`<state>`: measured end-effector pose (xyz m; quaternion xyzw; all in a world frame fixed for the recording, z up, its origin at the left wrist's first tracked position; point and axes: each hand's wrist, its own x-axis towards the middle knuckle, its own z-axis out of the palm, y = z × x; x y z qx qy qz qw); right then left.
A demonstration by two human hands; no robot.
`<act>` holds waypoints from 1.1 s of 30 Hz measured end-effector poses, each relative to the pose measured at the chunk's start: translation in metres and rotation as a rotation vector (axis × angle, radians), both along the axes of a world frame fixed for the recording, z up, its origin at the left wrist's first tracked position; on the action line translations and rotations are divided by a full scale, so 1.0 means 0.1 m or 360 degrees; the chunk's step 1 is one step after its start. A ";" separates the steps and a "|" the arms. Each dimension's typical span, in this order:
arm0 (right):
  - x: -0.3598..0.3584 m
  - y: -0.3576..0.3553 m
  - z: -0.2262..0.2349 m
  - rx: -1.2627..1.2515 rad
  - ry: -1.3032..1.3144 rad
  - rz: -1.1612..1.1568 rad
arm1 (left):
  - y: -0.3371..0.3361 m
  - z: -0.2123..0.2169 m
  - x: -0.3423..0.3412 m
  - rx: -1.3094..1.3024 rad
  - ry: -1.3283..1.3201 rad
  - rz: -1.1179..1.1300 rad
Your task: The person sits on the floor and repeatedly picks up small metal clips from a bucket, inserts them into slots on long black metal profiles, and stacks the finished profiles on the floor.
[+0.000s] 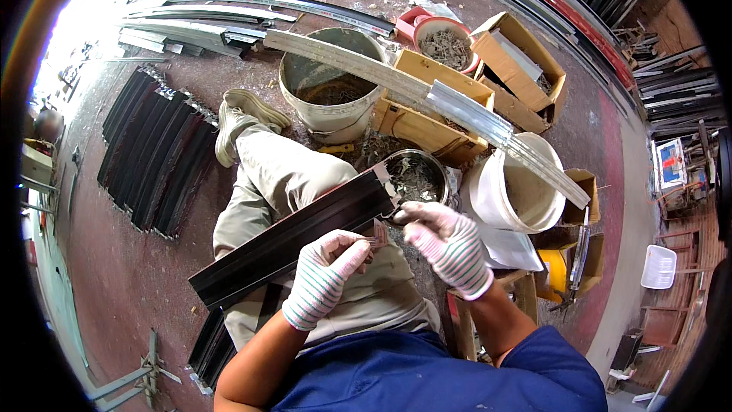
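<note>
Across my lap lies a long black metal profile (293, 240), tilted up toward the right, its cut end beside a round metal bowl (444, 175) of small metal bits. My left hand (319, 278), in a striped white glove with bare fingertips, pinches a small brownish strip-like piece (377, 234) just below the profile. The exact kind of that piece is too small to tell. My right hand (451, 250), gloved the same way, hovers by the profile's right end and the bowl's near rim. Its fingers are bent but apart, with nothing visible between them.
A grey bucket (335, 118), a wooden box (427, 133) and a white bucket (488, 194) stand beyond my knees, a long metal bar (351, 65) resting across them. Black profiles (156, 152) lie in a row at left. Cardboard boxes (534, 84) stand at far right.
</note>
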<state>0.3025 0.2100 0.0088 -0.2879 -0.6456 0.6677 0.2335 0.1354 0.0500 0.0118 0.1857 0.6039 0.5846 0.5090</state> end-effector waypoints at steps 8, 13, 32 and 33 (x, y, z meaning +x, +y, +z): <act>-0.02 -0.11 -0.05 0.0032 -0.0102 0.0230 | -0.04 -0.12 0.08 0.0231 0.0719 -0.0116; 0.08 0.28 -0.30 0.0387 0.0091 0.0014 | -0.19 -0.05 -0.29 0.0414 0.2077 -0.0072; -0.19 0.89 -0.34 0.1873 0.0185 0.0666 | -0.63 -0.45 -0.72 -0.0354 0.2325 -0.0285; -0.20 0.88 -0.33 0.1849 0.0201 0.0669 | -0.63 -0.45 -0.72 -0.0372 0.2314 -0.0287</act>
